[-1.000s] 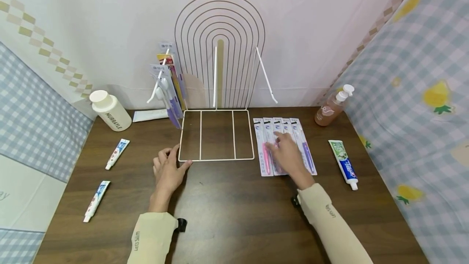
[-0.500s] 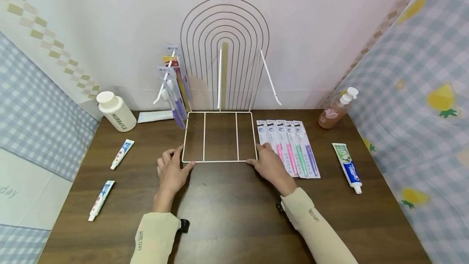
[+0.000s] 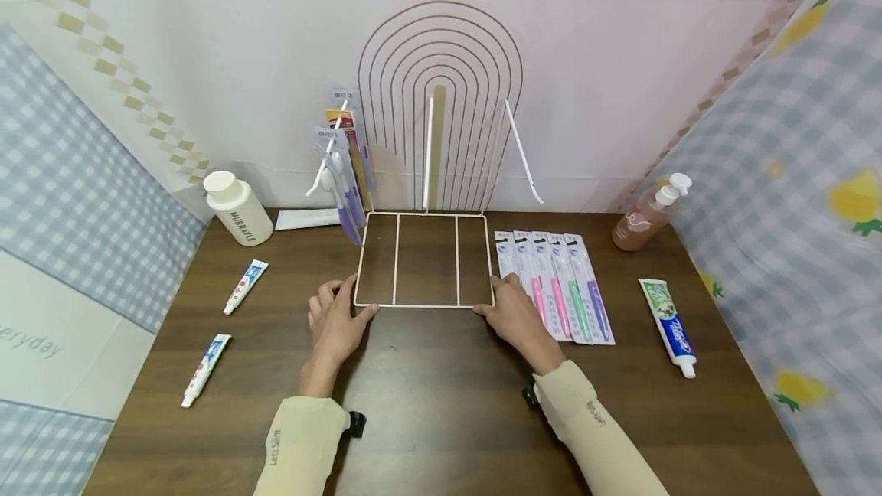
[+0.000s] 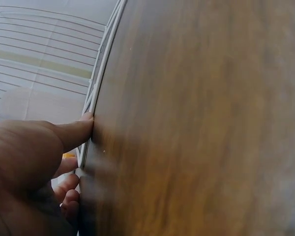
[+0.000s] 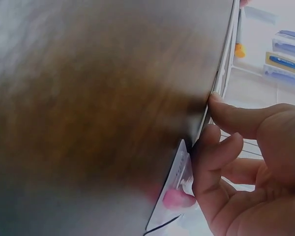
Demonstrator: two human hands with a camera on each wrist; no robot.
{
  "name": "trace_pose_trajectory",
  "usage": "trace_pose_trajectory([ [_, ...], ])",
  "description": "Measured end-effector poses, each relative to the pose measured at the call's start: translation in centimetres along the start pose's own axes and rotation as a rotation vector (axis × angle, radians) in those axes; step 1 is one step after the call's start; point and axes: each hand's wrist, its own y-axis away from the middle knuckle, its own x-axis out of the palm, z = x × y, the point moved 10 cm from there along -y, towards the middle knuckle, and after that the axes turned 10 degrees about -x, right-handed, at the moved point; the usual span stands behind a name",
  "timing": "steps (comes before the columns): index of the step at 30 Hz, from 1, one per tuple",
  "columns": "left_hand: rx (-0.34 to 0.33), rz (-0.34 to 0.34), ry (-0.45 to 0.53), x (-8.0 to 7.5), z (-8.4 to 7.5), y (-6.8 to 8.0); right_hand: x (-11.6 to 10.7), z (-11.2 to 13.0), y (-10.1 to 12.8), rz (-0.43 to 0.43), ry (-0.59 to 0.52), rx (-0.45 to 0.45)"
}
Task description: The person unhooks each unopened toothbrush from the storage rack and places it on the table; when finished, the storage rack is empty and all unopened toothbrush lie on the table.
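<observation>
A white wire rack [image 3: 423,305] with a flat base and upright hooks stands at the back middle of the brown table [image 3: 441,404]. My left hand [image 3: 342,314] rests at its front left corner, and in the left wrist view the thumb [image 4: 76,132] touches the wire [image 4: 101,73]. My right hand [image 3: 508,314] rests at the front right corner; its thumb [image 5: 226,110] touches the wire [image 5: 226,54]. Beside it lies a row of packed toothbrushes [image 3: 568,282], whose nearest pack [image 5: 174,191] is against my fingers. Neither hand holds anything.
More toothbrush packs [image 3: 344,167] hang on the rack's left hook. A white bottle [image 3: 237,207], a white tube [image 3: 306,218] and two small toothpaste tubes [image 3: 244,286] [image 3: 204,370] lie to the left. A pump bottle [image 3: 644,217] and a large toothpaste tube [image 3: 671,325] are on the right.
My right hand has left the toothbrush packs and moved left to the rack's front right corner. My left hand has stayed at the front left corner.
</observation>
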Motion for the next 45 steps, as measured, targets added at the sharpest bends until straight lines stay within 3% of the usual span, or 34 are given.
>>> trace_pose_trajectory([
  [7,-0.010,0.052,0.066,0.3,0.4,-1.2,0.0,-0.5,0.4,0.015,-0.002,0.021],
  [9,-0.013,0.065,0.137,-0.2,0.4,-2.0,-0.1,-0.5,0.5,0.016,0.005,0.022],
  [11,0.028,0.039,0.258,-1.0,0.7,-3.6,-0.1,-0.7,0.6,0.015,0.011,0.025],
  [15,0.077,-0.041,0.497,-4.9,-2.1,-4.5,-0.1,-0.9,0.8,0.013,0.012,0.026],
  [17,0.091,-0.095,0.590,-7.5,-4.3,-4.0,-0.1,-1.0,0.8,0.008,0.013,0.020],
  [20,0.116,-0.152,0.668,-10.3,-6.6,-3.9,-0.1,-1.1,0.8,-0.004,0.017,0.011],
  [23,0.151,-0.163,0.690,-11.7,-8.0,-4.2,-0.1,-1.2,0.9,-0.010,0.030,0.007],
  [28,0.178,-0.133,0.698,-12.2,-9.1,-4.8,-0.1,-1.0,0.8,-0.012,0.038,-0.002],
  [36,0.188,-0.140,0.739,-12.8,-9.4,-5.0,-0.2,-0.4,0.4,-0.034,0.033,-0.027],
  [45,0.216,-0.050,0.839,-12.9,-9.8,-5.0,0.1,0.0,0.1,-0.034,0.039,-0.035],
])
